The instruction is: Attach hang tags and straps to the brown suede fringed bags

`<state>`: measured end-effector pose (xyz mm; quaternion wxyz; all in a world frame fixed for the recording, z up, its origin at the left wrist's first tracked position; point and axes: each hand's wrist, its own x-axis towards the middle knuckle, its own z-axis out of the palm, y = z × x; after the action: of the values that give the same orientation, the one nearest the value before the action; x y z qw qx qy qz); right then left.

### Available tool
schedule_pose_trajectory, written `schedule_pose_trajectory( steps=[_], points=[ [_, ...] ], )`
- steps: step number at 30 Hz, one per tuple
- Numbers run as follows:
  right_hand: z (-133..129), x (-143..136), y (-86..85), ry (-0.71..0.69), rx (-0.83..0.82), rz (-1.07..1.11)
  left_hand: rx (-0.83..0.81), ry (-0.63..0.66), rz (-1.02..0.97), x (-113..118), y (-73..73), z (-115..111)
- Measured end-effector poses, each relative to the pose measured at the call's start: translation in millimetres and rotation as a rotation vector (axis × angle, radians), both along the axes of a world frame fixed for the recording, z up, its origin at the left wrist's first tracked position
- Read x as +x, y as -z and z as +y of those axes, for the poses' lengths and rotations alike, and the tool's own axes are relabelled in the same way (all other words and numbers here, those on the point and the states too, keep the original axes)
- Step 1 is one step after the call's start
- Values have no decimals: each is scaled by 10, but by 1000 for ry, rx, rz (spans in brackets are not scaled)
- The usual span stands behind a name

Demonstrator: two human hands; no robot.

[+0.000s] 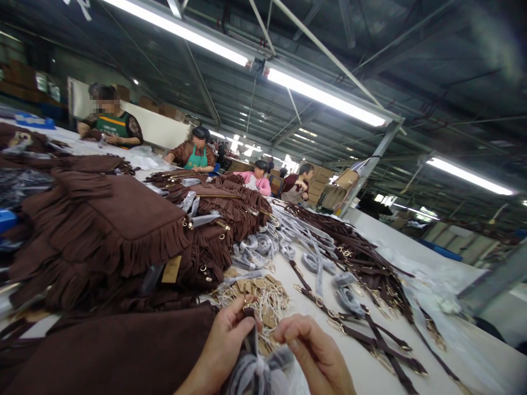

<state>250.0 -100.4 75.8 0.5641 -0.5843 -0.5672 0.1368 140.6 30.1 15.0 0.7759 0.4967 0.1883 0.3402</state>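
My left hand (224,343) pinches the end of a dark brown strap (249,312), with a gold clasp (247,299) showing above the fingertips. Below it hangs the rest of the strap, coiled in clear wrap (251,373), partly hidden by my hands. To the right, my right hand (315,351) is curled, thumb against the fingers; whatever it may pinch is hidden. Just beyond both hands lies a heap of tan tags with white strings (269,299). A brown suede piece (123,351) lies beside my left forearm.
Fringed brown bags (135,211) are piled at left. Wrapped strap coils (257,247) lie mid-table, with loose brown straps bearing gold clasps (370,274) at right. Clear plastic sheeting (440,280) lies at the right edge. Several co-workers (197,153) sit along the far side.
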Motion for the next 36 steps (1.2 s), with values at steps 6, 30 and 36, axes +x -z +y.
schedule_pose_trajectory(
  steps=[6, 30, 36],
  points=[
    [-4, 49, -7, -47, -8, -135, 61, -28, 1, 9, 48, 17],
    [231, 17, 250, 15, -33, -353, 953, -200, 277, -114, 33, -5],
    [231, -200, -14, -92, 69, -379, 1094, -347, 345, -450, -299, 42]
  ],
)
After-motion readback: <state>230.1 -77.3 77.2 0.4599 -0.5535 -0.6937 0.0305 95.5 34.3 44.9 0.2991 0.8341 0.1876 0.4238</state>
